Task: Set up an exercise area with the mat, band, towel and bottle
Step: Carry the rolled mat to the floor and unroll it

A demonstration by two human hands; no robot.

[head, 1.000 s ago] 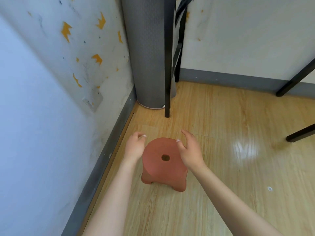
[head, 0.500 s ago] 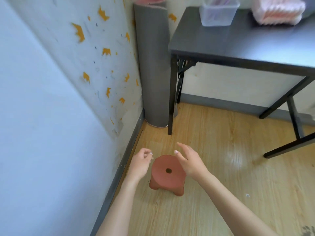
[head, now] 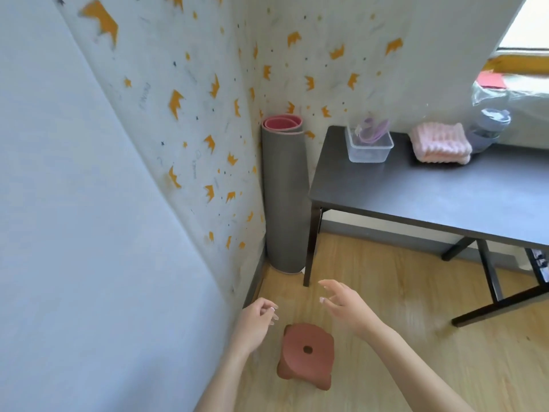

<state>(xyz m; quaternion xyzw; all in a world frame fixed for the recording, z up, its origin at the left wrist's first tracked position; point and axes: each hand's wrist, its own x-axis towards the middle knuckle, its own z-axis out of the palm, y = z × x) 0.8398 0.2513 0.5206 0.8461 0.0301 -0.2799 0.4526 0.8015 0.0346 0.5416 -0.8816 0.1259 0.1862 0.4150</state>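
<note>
Presently, both hands are recorded clear of the small terracotta-red plastic stool [head: 306, 352] with a round hole in its seat. A second ago they closely flanked that seat. The left hand [head: 255, 321] is now held above and left of it, fingers loosely curled round nothing, and the right hand [head: 346, 303] is raised ahead of it, fingers spread and likewise empty. The stool is left standing on the pale wood-laminate floor [head: 416, 367], and the view has been lifted so that all four task items are shown. Item: rolled grey exercise mat [head: 285, 197] with a pink inner face, stood upright in the corner between the crown-patterned wall [head: 208, 129] and the near leg of the black table [head: 430, 191], untouched. Item: purple elastic band [head: 372, 132], lying in a clear plastic tub [head: 370, 153] on the table top. Item: folded pink ribbed towel [head: 441, 144], just right of the tub. Item: lavender lidded bottle [head: 487, 129], beyond the towel. Nothing is yet laid out, so the task is judged barely begun, with the mat the likely first reach. Obstructions: the stool sits on the floor in front of the mat, and the table leg stands just beside the roll, so a sideways pull would probably be blocked.
</note>
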